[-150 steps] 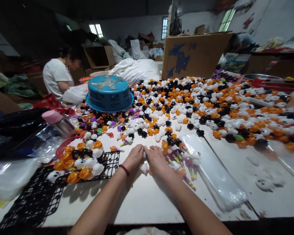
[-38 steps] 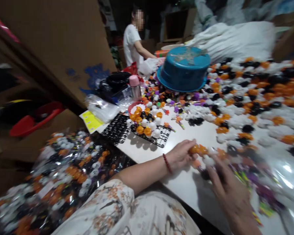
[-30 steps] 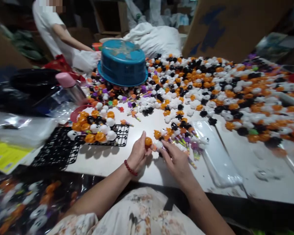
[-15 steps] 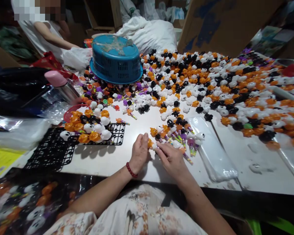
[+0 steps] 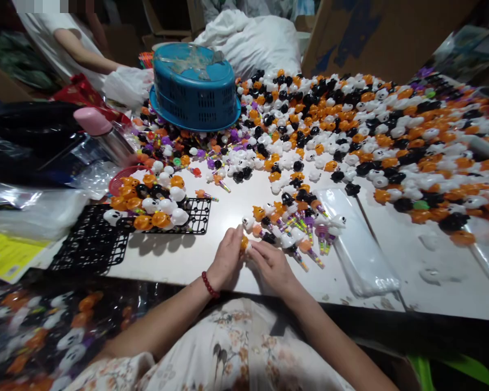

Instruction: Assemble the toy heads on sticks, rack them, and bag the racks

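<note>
Just above the table's front, my left hand point(image 5: 226, 254) is closed with its fingers around a small orange plastic figure point(image 5: 243, 243). My right hand point(image 5: 271, 265) meets it from the other side, thumb and fingertips pinched at the same figure; the part between the fingers is mostly hidden. By the left fingertips shows a white ghost figure point(image 5: 248, 222); whether it is held too I cannot tell. Just beyond lies a loose group of ghost, pumpkin and black figures with candy-coloured tubes point(image 5: 308, 228).
A heaped black rack point(image 5: 199, 217) stands left, near a pink-capped bottle point(image 5: 93, 121). Clear plastic bags point(image 5: 361, 252) lie right. Behind are an upturned blue basket point(image 5: 195, 92) and a wide pile of figures point(image 5: 350, 127). Another person's arm point(image 5: 85, 51) reaches in at upper left.
Both hands have drawn slightly left and closer together around the orange figure. A white ghost figure now shows above the left fingertips. The view has shifted a little.
</note>
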A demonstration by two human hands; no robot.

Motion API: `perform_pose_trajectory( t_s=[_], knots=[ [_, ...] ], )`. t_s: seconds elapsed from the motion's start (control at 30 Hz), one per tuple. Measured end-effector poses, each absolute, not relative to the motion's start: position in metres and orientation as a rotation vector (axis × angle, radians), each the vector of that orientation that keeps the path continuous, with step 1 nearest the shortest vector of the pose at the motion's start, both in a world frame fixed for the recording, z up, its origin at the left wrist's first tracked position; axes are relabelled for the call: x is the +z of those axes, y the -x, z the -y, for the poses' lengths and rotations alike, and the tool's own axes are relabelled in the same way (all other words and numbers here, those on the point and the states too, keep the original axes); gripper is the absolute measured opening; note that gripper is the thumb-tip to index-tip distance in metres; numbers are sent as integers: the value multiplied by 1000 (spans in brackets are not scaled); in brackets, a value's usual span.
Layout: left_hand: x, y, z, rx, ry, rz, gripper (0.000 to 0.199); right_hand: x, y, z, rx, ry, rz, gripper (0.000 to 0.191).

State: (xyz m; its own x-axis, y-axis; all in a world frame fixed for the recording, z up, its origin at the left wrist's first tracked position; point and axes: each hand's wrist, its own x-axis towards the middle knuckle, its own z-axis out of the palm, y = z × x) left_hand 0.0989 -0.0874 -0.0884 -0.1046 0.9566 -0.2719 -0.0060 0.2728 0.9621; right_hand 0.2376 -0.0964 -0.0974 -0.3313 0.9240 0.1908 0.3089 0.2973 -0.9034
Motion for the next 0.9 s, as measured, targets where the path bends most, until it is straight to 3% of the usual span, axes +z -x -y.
perform_pose_trajectory(
  t_s=[0.1, 0.4, 0.67, 0.9],
  knots=[
    [-78, -91, 87, 1054, -898, -1258, 37, -94, -241, 93, 1174, 1143, 1733, 25],
    [-99, -83, 92, 1085, -1208, -1404, 33, -81, -238, 100, 1125, 1257, 1883, 30],
    [-87, -85, 115, 928, -1392, -1567, 25, -107, -219, 123, 1051, 1304, 2000, 29],
    [-97, -62, 105, 1126, -1083, -1468, 41, -99, -216, 106, 1177, 1249, 1950, 37]
  ],
)
